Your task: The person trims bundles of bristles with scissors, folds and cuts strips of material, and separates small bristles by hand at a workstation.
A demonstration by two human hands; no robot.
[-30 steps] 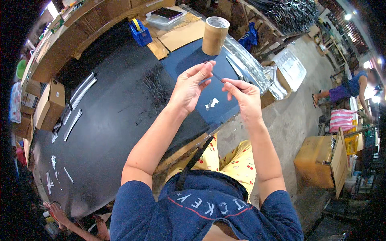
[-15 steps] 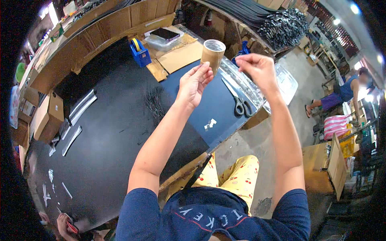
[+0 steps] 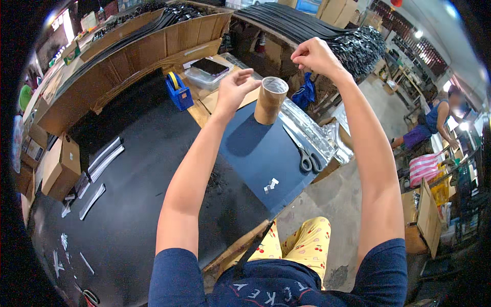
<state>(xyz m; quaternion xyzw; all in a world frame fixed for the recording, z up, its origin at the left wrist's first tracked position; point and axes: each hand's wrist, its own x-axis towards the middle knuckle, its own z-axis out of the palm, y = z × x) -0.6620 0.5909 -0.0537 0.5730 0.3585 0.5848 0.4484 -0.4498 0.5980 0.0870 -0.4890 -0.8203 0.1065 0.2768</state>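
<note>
A brown cardboard tube [image 3: 270, 105] with a pale inner rim stands upright on the blue mat [image 3: 245, 169]. My left hand [image 3: 236, 91] is just left of the tube's top, its fingers stretched out and holding nothing; whether a fingertip touches the rim I cannot tell. Up and to the right of the tube, my right hand [image 3: 318, 55] is raised with thumb and fingertips pinched together. Anything between those fingertips is too small to make out. Black-handled scissors [image 3: 309, 159] lie on the mat's right side, near several small white pieces [image 3: 271, 185].
Behind the tube are a blue tape dispenser [image 3: 178, 92] and a phone [image 3: 209, 66] on a clear plastic box [image 3: 197, 78]. Bundled black strips [image 3: 302, 23] lie on a far rack. White strips [image 3: 106, 158] are scattered leftward. A person [image 3: 434, 120] is at far right.
My left hand has let go of the tube, which now stands on the mat. My right hand has risen a little. At lower left, another person's hand no longer shows by the red-handled scissors.
</note>
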